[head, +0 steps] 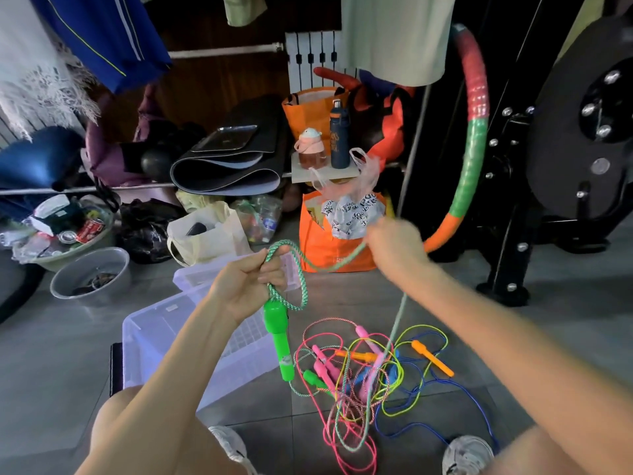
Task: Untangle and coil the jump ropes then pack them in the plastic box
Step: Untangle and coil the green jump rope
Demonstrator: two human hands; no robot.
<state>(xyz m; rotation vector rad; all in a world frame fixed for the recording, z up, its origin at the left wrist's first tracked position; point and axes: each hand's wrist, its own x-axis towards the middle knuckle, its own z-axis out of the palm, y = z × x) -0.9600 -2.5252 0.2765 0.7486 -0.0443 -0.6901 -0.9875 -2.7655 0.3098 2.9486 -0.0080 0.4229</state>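
My left hand (245,286) grips a loop of green-and-white braided rope (301,279), and the rope's green handle (279,337) hangs below it. My right hand (394,243), blurred, holds the same rope farther along, and the rope runs down from it to the floor. A tangle of jump ropes (363,378) in pink, yellow, blue and orange lies on the tiles between my feet, with several pink, orange and green handles in it. The clear plastic box (157,341) stands on the floor to the left, under my left forearm.
The box's clear lid (202,275) lies behind it. An orange bag (329,248) stands ahead, a grey basin (90,277) to the left. A hula hoop (474,132) and a black weight machine (565,149) fill the right side. A cluttered low rack lies beyond.
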